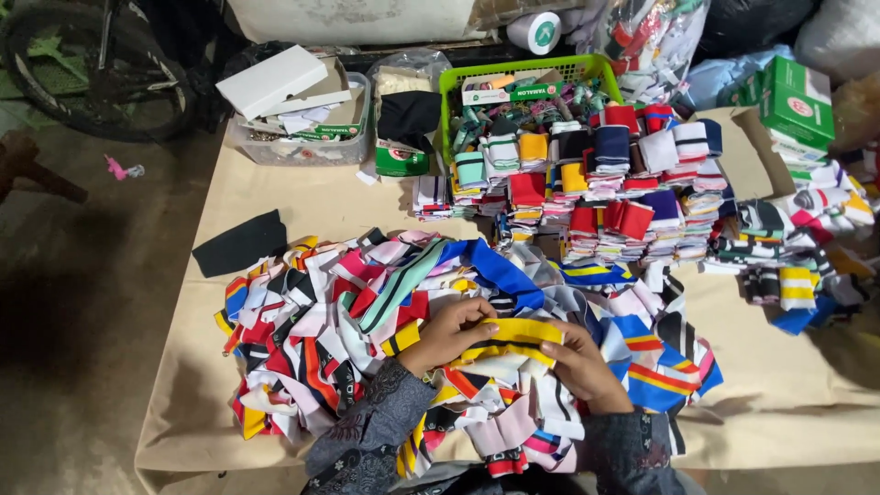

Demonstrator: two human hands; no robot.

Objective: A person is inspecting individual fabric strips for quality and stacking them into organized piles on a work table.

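Both hands, left hand (447,335) and right hand (579,365), fingers clamped on soft, light yellow strip (518,333) ends, lower centre, over fabric pile (312,339).

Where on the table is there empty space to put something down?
Bare table shows at the back left, between the clear box, the black cloth piece and the loose pile of striped bands. Another bare patch lies at front right, below the folded stacks. The middle, around both hands holding the yellow band, is crowded.
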